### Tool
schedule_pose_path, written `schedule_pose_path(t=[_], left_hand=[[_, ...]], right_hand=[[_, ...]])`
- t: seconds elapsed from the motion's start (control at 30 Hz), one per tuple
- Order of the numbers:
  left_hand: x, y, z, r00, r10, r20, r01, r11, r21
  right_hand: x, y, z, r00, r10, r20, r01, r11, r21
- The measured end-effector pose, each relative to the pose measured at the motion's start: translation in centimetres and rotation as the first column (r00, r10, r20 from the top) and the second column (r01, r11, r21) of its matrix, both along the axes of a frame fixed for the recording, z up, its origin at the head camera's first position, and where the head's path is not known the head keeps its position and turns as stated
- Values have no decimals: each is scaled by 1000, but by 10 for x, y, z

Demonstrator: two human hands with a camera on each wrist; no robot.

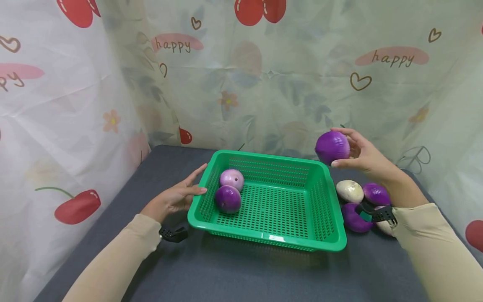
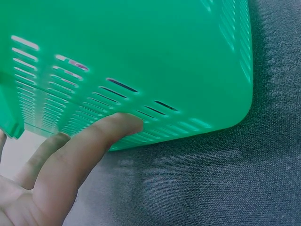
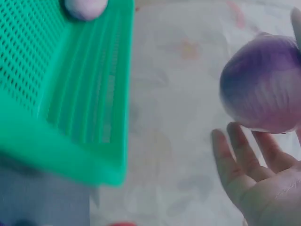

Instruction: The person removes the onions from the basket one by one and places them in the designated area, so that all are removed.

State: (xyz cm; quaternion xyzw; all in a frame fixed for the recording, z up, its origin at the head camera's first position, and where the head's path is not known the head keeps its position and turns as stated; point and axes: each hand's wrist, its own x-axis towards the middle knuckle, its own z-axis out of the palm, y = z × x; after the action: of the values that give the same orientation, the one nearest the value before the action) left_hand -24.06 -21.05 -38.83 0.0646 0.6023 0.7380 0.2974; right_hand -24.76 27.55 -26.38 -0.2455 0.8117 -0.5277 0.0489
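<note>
A large green mesh basket stands in the middle of the table. Against its left side my left hand rests, thumb and forefinger at the rim; in the left wrist view, fingers touch the slotted outer wall. My right hand holds a shiny purple onion in the air above the basket's far right corner. That onion is cut off by the frame edge in the right wrist view. Inside the basket at the left lie a pale purple onion and a dark purple onion.
Right of the basket several onions lie together, among them a white one and a purple one, partly hidden by my right wrist strap. Dark grey cloth covers the table. A printed curtain encloses the back and sides.
</note>
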Motion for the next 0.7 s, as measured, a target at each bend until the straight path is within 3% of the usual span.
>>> schedule_pose_path(t=[0.07,0.13,0.2,0.3,0.47,0.63,0.7], left_hand=[[0,0,0,1000,1,-2,-1,1000,-1],[0,0,0,1000,4,-2,-4,1000,-4],[0,0,0,1000,7,-3,-7,1000,-6],[0,0,1,1000,10,-2,-10,1000,-8],[0,1,1,1000,7,-2,-7,1000,-6],[0,1,1,1000,4,-2,-4,1000,-4],[0,1,1,1000,2,-2,-2,1000,-3]], right_hand=[[3,14,-1,999,-37,19,39,994,-101],[6,27,-4,998,-35,53,46,969,-241],[10,41,-8,997,-15,81,45,923,-382],[19,61,-16,995,-16,100,65,859,-507],[34,95,-33,991,-79,106,124,826,-550],[49,126,-55,985,-134,105,170,825,-539],[56,137,-65,972,-199,123,234,840,-490]])
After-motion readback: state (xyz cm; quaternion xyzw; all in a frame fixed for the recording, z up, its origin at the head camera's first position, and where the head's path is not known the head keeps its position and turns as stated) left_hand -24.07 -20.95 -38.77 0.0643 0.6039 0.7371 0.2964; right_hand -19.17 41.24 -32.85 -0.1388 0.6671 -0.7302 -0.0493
